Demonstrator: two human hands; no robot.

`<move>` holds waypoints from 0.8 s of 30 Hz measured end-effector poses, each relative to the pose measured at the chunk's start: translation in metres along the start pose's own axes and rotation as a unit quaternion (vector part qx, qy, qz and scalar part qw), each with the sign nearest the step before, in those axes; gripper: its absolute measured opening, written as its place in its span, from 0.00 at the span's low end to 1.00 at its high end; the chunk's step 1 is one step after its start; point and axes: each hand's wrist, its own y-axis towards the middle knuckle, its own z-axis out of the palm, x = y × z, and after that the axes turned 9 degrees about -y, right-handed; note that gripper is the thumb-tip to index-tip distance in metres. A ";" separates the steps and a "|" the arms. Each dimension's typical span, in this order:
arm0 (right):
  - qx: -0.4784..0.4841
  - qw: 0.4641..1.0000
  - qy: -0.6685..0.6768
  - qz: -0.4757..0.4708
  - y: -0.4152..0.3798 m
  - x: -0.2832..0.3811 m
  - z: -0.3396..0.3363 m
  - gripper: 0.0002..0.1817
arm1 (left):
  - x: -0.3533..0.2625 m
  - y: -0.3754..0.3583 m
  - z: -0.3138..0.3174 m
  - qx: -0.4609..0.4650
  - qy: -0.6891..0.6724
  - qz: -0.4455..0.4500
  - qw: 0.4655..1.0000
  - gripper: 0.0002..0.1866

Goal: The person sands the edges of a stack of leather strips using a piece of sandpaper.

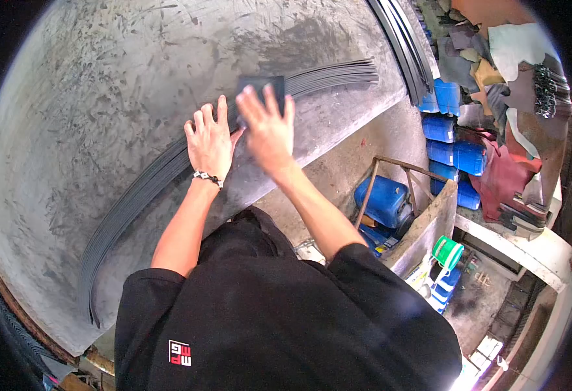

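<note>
A bundle of long dark strips (136,195) lies in a curve across a stained grey table (90,85). My left hand (209,140) rests flat on the strips, fingers spread, with a beaded band at the wrist. My right hand (266,127) presses a small dark square pad (260,85) onto the strips just beside it; the hand is blurred and covers the pad's lower part.
More dark strips (403,45) lie along the table's far right edge. Beyond the edge are blue jerrycans (455,153), a rusty metal frame (396,173), a green tub (447,251) and a heap of leather pieces (514,78).
</note>
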 end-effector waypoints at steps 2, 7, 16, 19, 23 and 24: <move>-0.031 0.997 0.012 -0.075 -0.001 -0.028 -0.010 0.28 | 0.000 -0.004 -0.001 -0.022 -0.008 0.015 1.000 0.42; -0.045 0.972 -0.073 0.220 0.037 -0.151 0.033 0.33 | 0.008 -0.006 -0.009 -0.002 0.013 0.005 1.000 0.41; -0.014 0.998 -0.058 0.036 0.029 -0.108 0.001 0.30 | 0.001 -0.001 0.000 -0.019 -0.007 0.011 1.000 0.41; -0.007 0.975 -0.077 0.209 0.054 -0.154 0.010 0.33 | 0.000 -0.001 -0.003 -0.013 -0.003 0.007 1.000 0.41; 0.023 0.999 -0.014 -0.017 0.008 -0.007 -0.005 0.35 | 0.003 -0.001 0.001 -0.024 -0.036 0.006 0.999 0.41; 0.004 1.000 0.006 -0.006 0.007 -0.010 -0.003 0.36 | 0.005 -0.002 -0.003 -0.007 -0.028 0.016 0.999 0.42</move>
